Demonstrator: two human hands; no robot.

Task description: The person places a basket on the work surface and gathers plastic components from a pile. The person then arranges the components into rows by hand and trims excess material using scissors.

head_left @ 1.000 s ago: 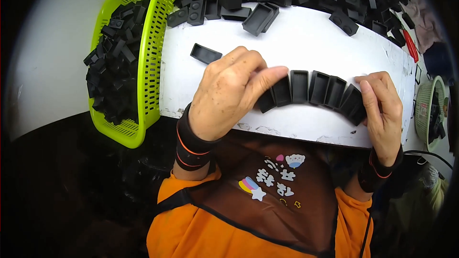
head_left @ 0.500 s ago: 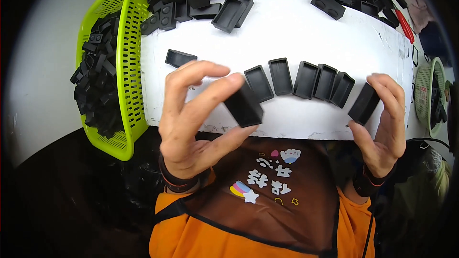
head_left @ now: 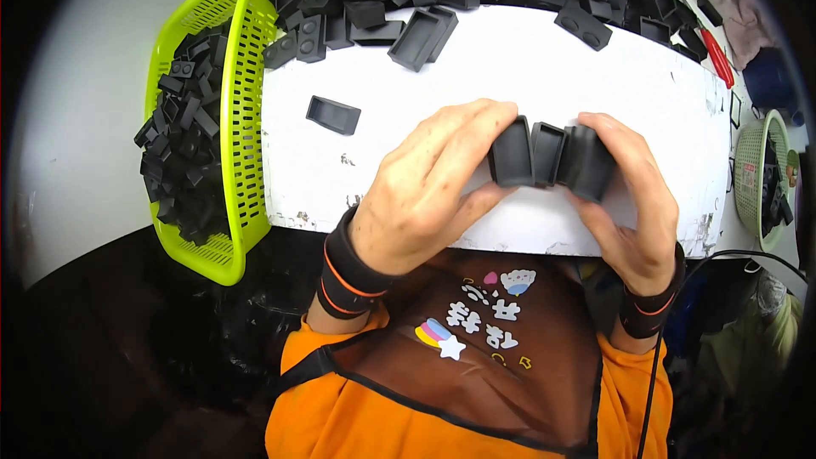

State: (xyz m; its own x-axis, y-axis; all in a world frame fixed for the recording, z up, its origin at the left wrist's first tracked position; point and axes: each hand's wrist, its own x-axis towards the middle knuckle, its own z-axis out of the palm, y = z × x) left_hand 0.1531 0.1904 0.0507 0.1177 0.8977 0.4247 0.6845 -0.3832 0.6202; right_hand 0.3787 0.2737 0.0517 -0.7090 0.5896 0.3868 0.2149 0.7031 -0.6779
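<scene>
Both my hands close in on a short row of small black open-topped plastic boxes point(head_left: 546, 153) on the white board point(head_left: 408, 93). At the row's left end, my left hand point(head_left: 429, 183) has its fingers and thumb on a black box point(head_left: 512, 153). From the right, my right hand point(head_left: 636, 204) grips the end black boxes point(head_left: 588, 161) between thumb and fingers. The boxes stand side by side, pressed close together; my fingers hide part of them. Apart from the row, a single open black box point(head_left: 333, 115) lies to the left.
A large pile of black boxes and lids point(head_left: 365, 13) covers the far edge of the board. On the left stands a green slotted basket point(head_left: 246, 119) full of black pieces. At the right are a red-handled tool point(head_left: 716, 58), a pale green basket point(head_left: 750, 174) and a black cable point(head_left: 705, 259).
My two hands have moved toward each other, bringing the spread-out boxes together into one tight row. The lone box at the left has stayed on the board.
</scene>
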